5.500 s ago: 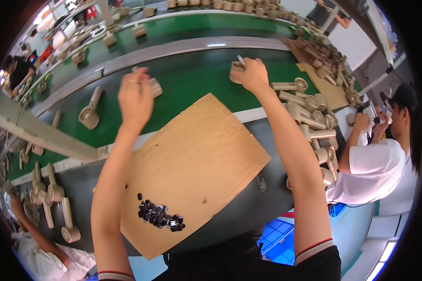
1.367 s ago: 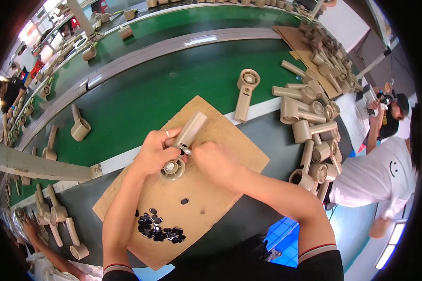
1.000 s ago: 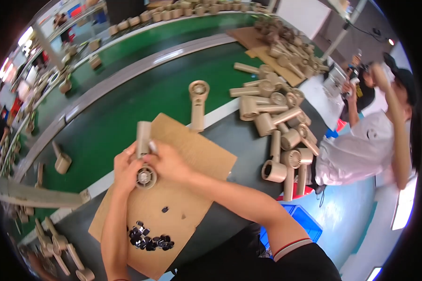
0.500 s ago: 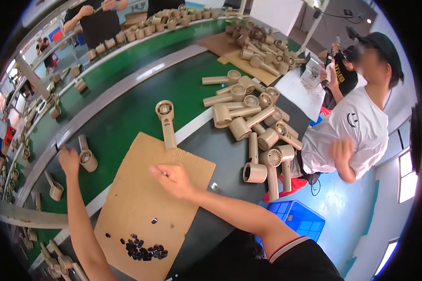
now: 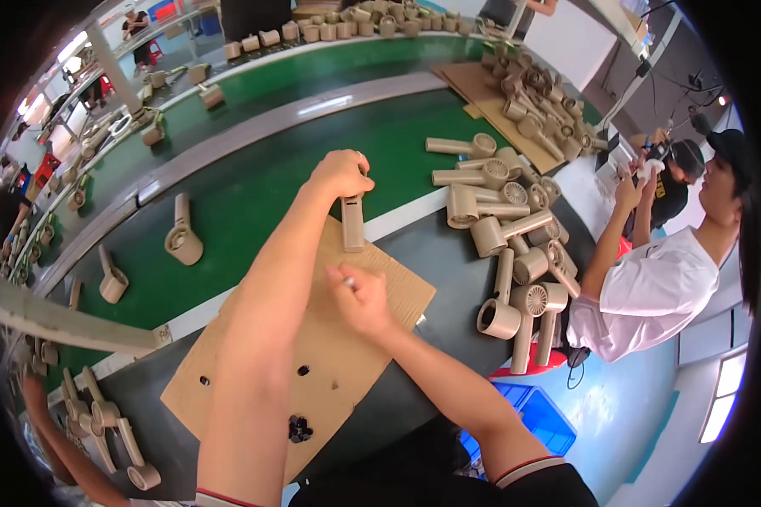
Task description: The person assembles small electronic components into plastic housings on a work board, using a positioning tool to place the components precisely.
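Note:
My left hand (image 5: 342, 176) is closed over the round head of a tan handheld fan housing (image 5: 353, 226). Its handle points toward me, with the end on the far corner of a cardboard sheet (image 5: 410, 291). Just below it, my right hand (image 5: 364, 302) is curled shut over the cardboard. A small greyish tip shows between thumb and fingers; what it belongs to is hidden. Small black oval pieces (image 5: 299, 429) lie in a pile on the cardboard, partly behind my left forearm. A single black piece (image 5: 303, 370) lies apart from them.
Many tan fan housings (image 5: 516, 228) are heaped at the right, more on a far cardboard (image 5: 473, 93). Two housings lie on the green belt (image 5: 254, 211) at left. A co-worker in white (image 5: 651, 279) stands at right beside a blue crate (image 5: 533, 414). Another person's arm (image 5: 55, 427) shows lower left.
My left hand has moved right from the belt's far edge and taken hold of the fan housing's head. My right hand stays closed over the cardboard. The whole view has shifted.

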